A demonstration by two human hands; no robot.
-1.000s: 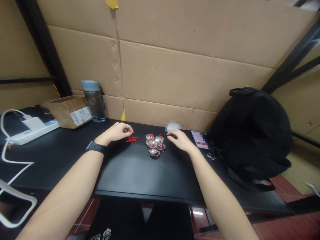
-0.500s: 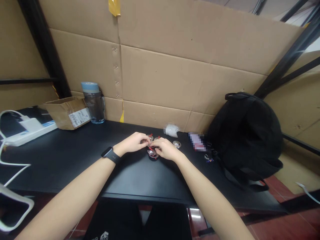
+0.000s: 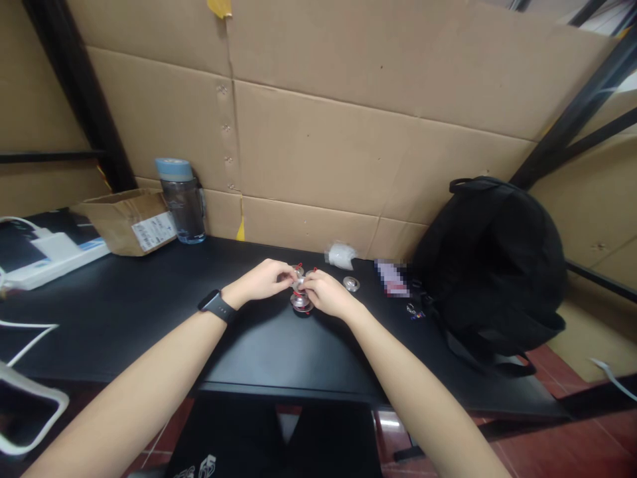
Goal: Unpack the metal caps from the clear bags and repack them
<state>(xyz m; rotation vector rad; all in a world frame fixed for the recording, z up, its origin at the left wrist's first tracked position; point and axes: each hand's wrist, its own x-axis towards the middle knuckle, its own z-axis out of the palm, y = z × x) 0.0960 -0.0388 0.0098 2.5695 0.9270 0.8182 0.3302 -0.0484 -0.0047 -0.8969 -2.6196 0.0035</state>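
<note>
Near the middle of the black table my left hand (image 3: 269, 277) and my right hand (image 3: 328, 292) meet, fingertips pinched on a small silver domed disc (image 3: 299, 285) with a bit of red cord. Both hands are closed on it, and the fingers partly cover it. Just below them, on the tabletop, lies another silver disc with red cord (image 3: 301, 301), seemingly stacked on one more. Behind the fingertips are two others with red loops, partly hidden. To the right of my right hand a single silver disc (image 3: 351, 284) lies flat.
A white plastic-wrapped bundle (image 3: 341, 255) sits by the cardboard wall. On the right are a blurred-out packet (image 3: 392, 277), a small key ring (image 3: 415, 312) and a black backpack (image 3: 492, 272). To the left stand a bottle (image 3: 183, 206), a cardboard box (image 3: 124, 222) and a power strip (image 3: 60, 265).
The fingers have shifted slightly, and the disc between them shows more plainly now. The camera view has tilted a little; the other things stay in place.
</note>
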